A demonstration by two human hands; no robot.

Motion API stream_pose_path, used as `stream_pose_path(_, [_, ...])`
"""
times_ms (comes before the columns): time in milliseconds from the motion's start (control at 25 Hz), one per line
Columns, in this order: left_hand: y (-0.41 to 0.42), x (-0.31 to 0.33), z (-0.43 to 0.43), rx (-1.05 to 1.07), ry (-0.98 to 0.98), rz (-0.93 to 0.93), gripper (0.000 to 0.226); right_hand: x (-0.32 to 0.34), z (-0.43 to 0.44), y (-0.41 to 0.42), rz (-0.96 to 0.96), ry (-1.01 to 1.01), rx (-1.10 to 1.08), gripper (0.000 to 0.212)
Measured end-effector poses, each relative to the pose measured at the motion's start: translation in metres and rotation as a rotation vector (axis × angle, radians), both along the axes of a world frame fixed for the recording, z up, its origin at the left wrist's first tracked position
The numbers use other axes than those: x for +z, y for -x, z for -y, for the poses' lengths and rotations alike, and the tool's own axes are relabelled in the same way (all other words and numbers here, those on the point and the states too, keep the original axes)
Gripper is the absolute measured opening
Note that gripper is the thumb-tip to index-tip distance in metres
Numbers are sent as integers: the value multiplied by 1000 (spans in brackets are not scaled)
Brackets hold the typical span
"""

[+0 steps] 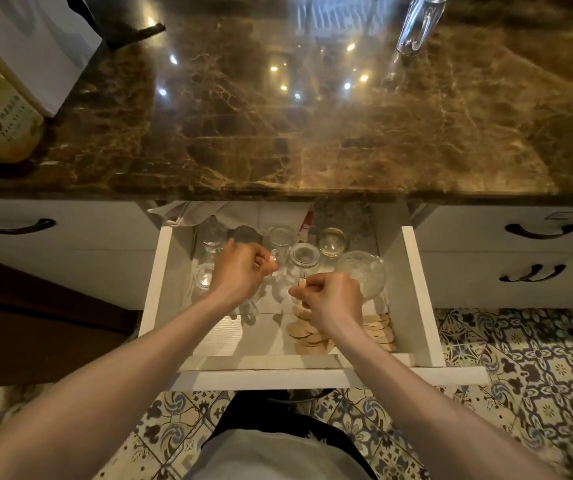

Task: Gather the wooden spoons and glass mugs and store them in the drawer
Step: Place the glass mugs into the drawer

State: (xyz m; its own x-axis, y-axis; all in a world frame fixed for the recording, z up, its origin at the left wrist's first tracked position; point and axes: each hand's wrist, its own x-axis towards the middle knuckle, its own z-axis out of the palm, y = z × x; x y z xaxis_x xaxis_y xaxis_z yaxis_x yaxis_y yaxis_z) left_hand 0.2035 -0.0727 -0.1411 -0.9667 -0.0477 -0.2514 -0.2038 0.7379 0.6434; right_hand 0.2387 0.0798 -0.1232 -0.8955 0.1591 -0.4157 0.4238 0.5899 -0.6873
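Both hands down inside the open drawer (416,289), each closed around the handle of a glass mug. Left hand (240,271) curled in a loose fist, thumb and fingers pinched on a clear handle, the mug (279,242) standing just beyond the knuckles toward the back of the drawer. Right hand (330,297) likewise closed, fingertips nipping the handle of a second mug (301,260) that stands just left of and beyond it. Probably both mugs already resting on the drawer floor, though hard to say through the glare and the clear glass whether either hangs a little above it. More mugs packed around them: several at the back and left, a wide one (363,271) touching the right hand's far side. Wooden spoons (378,329) heaped flat in the near right corner, under and behind the right wrist, bowls fanned toward the middle. One glass piece (420,22) apart on the marble counter (278,133), far right and well beyond the drawer, tall axis leaning away; nearer the right hand by a clear margin, so likely that arm's reach once the grips let go.
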Motion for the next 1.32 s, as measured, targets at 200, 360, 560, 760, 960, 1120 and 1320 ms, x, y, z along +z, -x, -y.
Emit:
stream_pose_path(200, [-5,-12,-4,84,13,-73,13,-9,17,5,72,-31,-86,16])
stream_pose_path(360, [-6,-19,-2,144,143,-61,11,-11,28,7,112,-92,-171,11])
stream_pose_path(560, [1,-22,-8,200,153,-12,12,-13,38,15,153,118,-329,8])
stream_pose_path(760, [-1,-26,-7,199,268,-20,16,-21,39,17,118,175,-416,8])
stream_pose_path(960, [1,-22,-5,120,403,-17,17,-29,41,23,167,19,-342,5])
stream_pose_path(1120, [2,-18,2,-28,557,-14,28,-33,44,30,205,-20,-325,16])
stream_pose_path(1320, [4,-14,5,-194,699,-19,37,-34,48,24,227,-34,-219,9])
